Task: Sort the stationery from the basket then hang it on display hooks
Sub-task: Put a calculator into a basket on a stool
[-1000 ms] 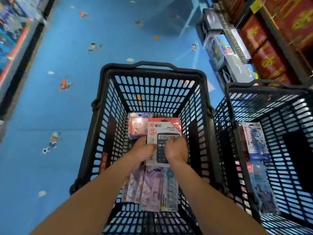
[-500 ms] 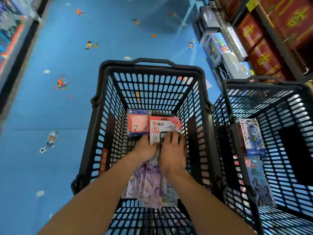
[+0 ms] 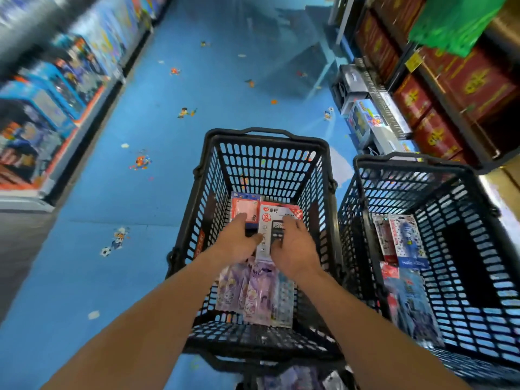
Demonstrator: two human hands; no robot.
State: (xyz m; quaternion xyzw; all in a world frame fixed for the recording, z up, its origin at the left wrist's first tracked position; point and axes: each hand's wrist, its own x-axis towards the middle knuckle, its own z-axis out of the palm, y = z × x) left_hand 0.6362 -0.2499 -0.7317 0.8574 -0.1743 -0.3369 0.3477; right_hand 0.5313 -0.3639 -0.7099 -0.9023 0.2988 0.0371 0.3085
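The calculator pack (image 3: 270,230) lies inside the black basket (image 3: 266,142), on top of the other packs, with a red notepad pack (image 3: 244,207) just beside it and purple packs (image 3: 254,292) nearer the person. A moment ago the right hand (image 3: 292,249) covered the pack from above; now both hands are at its sides, the left hand (image 3: 239,239) on its left edge. The fingers are curled loosely; whether they really grip it, I cannot tell. I think sorting is only starting, and no hooks are visible. A second basket (image 3: 416,164) stands at the right.
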